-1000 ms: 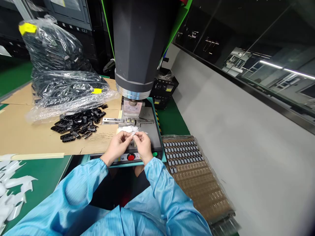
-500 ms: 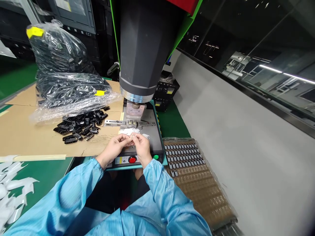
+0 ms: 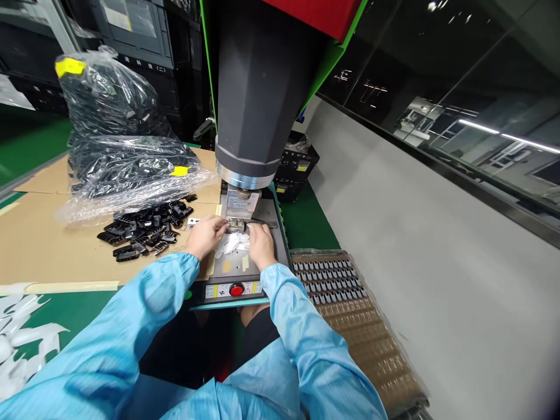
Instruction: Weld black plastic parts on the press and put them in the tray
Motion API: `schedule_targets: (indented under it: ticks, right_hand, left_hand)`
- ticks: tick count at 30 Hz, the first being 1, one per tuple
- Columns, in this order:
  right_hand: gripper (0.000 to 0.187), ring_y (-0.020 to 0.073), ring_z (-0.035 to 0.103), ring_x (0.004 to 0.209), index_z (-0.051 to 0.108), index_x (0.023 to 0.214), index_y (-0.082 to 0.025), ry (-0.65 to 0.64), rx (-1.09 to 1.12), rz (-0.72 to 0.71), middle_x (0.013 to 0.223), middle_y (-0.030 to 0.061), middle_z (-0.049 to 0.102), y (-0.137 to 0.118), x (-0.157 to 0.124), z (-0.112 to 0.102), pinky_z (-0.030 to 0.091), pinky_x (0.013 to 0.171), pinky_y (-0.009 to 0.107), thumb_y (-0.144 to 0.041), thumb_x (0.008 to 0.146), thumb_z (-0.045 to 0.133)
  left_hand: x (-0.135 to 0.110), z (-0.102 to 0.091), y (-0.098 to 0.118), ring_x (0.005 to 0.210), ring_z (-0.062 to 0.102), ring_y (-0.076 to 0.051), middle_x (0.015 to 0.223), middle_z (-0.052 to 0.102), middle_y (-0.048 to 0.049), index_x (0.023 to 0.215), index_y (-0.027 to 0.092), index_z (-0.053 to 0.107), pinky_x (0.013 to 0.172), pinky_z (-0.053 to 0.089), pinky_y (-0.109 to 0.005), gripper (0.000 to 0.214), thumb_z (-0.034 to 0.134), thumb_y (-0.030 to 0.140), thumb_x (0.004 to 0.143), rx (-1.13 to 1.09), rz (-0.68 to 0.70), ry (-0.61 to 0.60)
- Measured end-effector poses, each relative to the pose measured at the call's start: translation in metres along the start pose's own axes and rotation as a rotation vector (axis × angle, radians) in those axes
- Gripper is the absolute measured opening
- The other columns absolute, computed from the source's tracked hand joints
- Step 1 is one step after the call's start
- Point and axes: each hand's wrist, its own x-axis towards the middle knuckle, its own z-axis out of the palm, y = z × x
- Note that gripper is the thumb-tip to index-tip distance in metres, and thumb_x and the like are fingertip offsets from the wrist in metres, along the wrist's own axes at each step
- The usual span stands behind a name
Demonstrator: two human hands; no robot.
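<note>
One left hand (image 3: 206,236), at the left edge of the base plate (image 3: 235,272); one right hand (image 3: 261,245), toward its right edge; fingers bent, grip indeterminable; metal fixture (image 3: 237,224) between; white pieces (image 3: 228,244) just before the fixture's front edge.

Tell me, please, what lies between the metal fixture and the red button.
White pieces, then small pale patches, lie between them in the head view.
</note>
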Motion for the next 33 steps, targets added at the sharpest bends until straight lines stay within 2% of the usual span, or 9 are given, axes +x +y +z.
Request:
schedule_targets:
  ticks: [3, 7, 11, 15, 19, 23, 28, 31, 33]
  right_hand:
    - [0.040, 0.0240, 0.065, 0.109, 0.071, 0.140, -0.021, -0.060, -0.137, -0.046, 0.123, 0.0127, 0.064, 0.000, 0.008, 0.003, 0.052, 0.098, 0.032, -0.026, 0.109, 0.045]
    - [0.036, 0.0246, 0.063, 0.109, 0.074, 0.138, -0.025, -0.129, -0.239, -0.066, 0.119, 0.0106, 0.065, -0.002, 0.015, 0.010, 0.051, 0.098, 0.033, -0.028, 0.111, 0.049]
    - [0.036, 0.0248, 0.060, 0.107, 0.075, 0.132, -0.026, -0.134, -0.353, -0.092, 0.117, 0.0107, 0.064, -0.007, 0.020, 0.017, 0.048, 0.096, 0.033, -0.027, 0.112, 0.046]
    - [0.039, 0.0283, 0.056, 0.112, 0.069, 0.141, -0.025, -0.206, -0.438, -0.157, 0.120, 0.0130, 0.061, -0.016, 0.022, 0.016, 0.047, 0.096, 0.037, -0.021, 0.106, 0.051]
    - [0.049, 0.0343, 0.051, 0.119, 0.062, 0.150, -0.025, -0.231, -0.493, -0.182, 0.128, 0.0163, 0.058, -0.023, 0.017, 0.007, 0.046, 0.099, 0.045, -0.025, 0.102, 0.058]
    - [0.057, 0.0348, 0.047, 0.126, 0.057, 0.156, -0.027, -0.233, -0.467, -0.238, 0.142, 0.0161, 0.055, -0.023, 0.009, -0.001, 0.044, 0.102, 0.046, -0.021, 0.099, 0.060]
    - [0.066, 0.0344, 0.048, 0.123, 0.062, 0.152, -0.025, -0.205, -0.401, -0.252, 0.142, 0.0172, 0.059, -0.019, 0.010, 0.001, 0.041, 0.102, 0.047, -0.008, 0.089, 0.066]
    - [0.063, 0.0356, 0.048, 0.121, 0.067, 0.147, -0.020, -0.176, -0.356, -0.259, 0.138, 0.0194, 0.061, -0.019, 0.013, 0.005, 0.039, 0.102, 0.049, -0.004, 0.086, 0.064]
    - [0.050, 0.0363, 0.047, 0.122, 0.072, 0.137, -0.018, -0.140, -0.322, -0.253, 0.137, 0.0203, 0.061, -0.023, 0.012, 0.008, 0.039, 0.103, 0.051, -0.005, 0.090, 0.061]
  left_hand:
    - [0.007, 0.013, 0.002, 0.097, 0.068, -0.027, 0.107, 0.072, -0.0133, 0.106, 0.021, 0.080, 0.090, 0.053, -0.038, 0.038, 0.051, 0.045, 0.104, 0.086, 0.076, -0.026]
    - [0.004, 0.018, 0.009, 0.098, 0.065, -0.029, 0.107, 0.067, -0.0152, 0.109, 0.020, 0.080, 0.094, 0.051, -0.041, 0.038, 0.048, 0.041, 0.106, 0.171, 0.149, -0.074]
    - [-0.005, 0.013, 0.020, 0.112, 0.060, -0.036, 0.124, 0.063, -0.0211, 0.136, 0.020, 0.072, 0.101, 0.046, -0.049, 0.044, 0.047, 0.041, 0.106, 0.344, 0.163, -0.120]
    - [-0.009, 0.010, 0.029, 0.118, 0.056, -0.040, 0.130, 0.060, -0.0238, 0.153, 0.018, 0.060, 0.100, 0.043, -0.051, 0.056, 0.042, 0.046, 0.108, 0.491, 0.145, -0.175]
    - [-0.007, 0.010, 0.031, 0.121, 0.054, -0.040, 0.133, 0.059, -0.0237, 0.154, 0.017, 0.058, 0.099, 0.042, -0.051, 0.058, 0.039, 0.047, 0.109, 0.528, 0.133, -0.192]
    - [-0.011, 0.006, 0.035, 0.125, 0.053, -0.039, 0.136, 0.058, -0.0225, 0.152, 0.021, 0.060, 0.101, 0.043, -0.052, 0.052, 0.044, 0.042, 0.107, 0.494, 0.129, -0.182]
    - [-0.036, -0.015, 0.037, 0.129, 0.051, -0.038, 0.141, 0.058, -0.0202, 0.141, 0.021, 0.066, 0.106, 0.042, -0.052, 0.043, 0.053, 0.035, 0.103, 0.445, 0.125, -0.163]
    - [-0.062, -0.041, 0.022, 0.129, 0.052, -0.038, 0.142, 0.058, -0.0201, 0.135, 0.020, 0.068, 0.104, 0.043, -0.052, 0.039, 0.055, 0.038, 0.103, 0.466, 0.066, -0.089]
    - [-0.081, -0.062, 0.005, 0.126, 0.053, -0.039, 0.140, 0.060, -0.0199, 0.131, 0.020, 0.068, 0.100, 0.043, -0.053, 0.037, 0.056, 0.039, 0.102, 0.514, -0.017, -0.003]
